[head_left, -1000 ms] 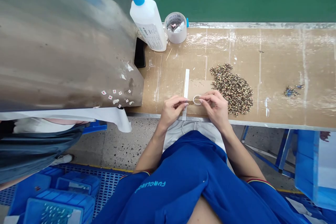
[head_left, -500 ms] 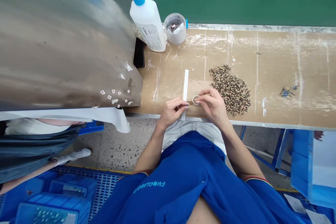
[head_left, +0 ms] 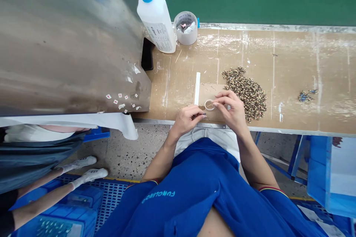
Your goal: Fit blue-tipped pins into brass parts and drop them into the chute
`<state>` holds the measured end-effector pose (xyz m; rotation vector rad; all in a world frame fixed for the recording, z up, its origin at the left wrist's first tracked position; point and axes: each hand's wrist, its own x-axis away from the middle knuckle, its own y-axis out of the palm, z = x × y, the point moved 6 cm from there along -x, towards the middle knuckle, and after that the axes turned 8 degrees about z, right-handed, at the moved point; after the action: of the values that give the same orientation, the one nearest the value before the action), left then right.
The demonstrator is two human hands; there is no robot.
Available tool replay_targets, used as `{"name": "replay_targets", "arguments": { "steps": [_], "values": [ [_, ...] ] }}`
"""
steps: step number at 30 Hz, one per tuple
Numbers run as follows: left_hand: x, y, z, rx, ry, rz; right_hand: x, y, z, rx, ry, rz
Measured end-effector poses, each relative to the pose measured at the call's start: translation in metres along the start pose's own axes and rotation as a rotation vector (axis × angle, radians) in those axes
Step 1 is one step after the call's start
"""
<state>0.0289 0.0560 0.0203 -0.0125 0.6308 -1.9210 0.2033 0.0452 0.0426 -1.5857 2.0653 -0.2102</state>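
Note:
My left hand (head_left: 189, 119) is closed, thumb against forefinger, on a tiny dark piece (head_left: 204, 114) whose kind is too small to make out. Close to its right, my right hand (head_left: 231, 108) pinches what looks like a thin stick (head_left: 210, 105), its end over a small round white dish (head_left: 205, 104). Whether the fingers also touch the dish's rim, I cannot tell. Under the hands lies a flat cardboard piece (head_left: 213, 89), with a white strip (head_left: 197, 88) along its left side. A heap of small brown-and-gold parts (head_left: 249, 98) spreads just beyond my right hand.
A white bottle with a blue nozzle (head_left: 157, 22), a dark phone (head_left: 147, 54) and a tape roll holding scraps (head_left: 187, 40) stand at the back left. Small blue parts (head_left: 306, 97) lie right. A metal panel (head_left: 69, 52) borders the left; another person's legs (head_left: 47, 196) show below.
Both hands have shifted slightly right, and the right fingers have drawn back, so more of the white dish shows. The other person's second foot has come into view.

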Motion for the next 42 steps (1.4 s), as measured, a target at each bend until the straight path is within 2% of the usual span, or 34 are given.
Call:
{"name": "replay_targets", "arguments": {
  "steps": [3, 7, 17, 37, 42],
  "values": [
    [0.001, 0.002, -0.001, -0.032, 0.007, -0.004, 0.006, -0.005, 0.003, -0.084, 0.116, 0.059],
    [0.003, 0.003, -0.005, -0.057, -0.018, -0.027, 0.019, -0.005, 0.001, -0.114, 0.229, 0.049],
    [0.004, 0.004, -0.004, -0.072, 0.018, -0.020, 0.026, 0.001, -0.004, -0.064, 0.171, 0.072],
    [0.004, 0.004, -0.005, -0.078, -0.001, -0.029, 0.026, 0.007, -0.016, 0.020, 0.029, 0.013],
    [0.004, 0.003, -0.005, -0.053, -0.010, -0.016, 0.025, 0.006, -0.016, 0.019, 0.042, 0.018]
  ]
}}
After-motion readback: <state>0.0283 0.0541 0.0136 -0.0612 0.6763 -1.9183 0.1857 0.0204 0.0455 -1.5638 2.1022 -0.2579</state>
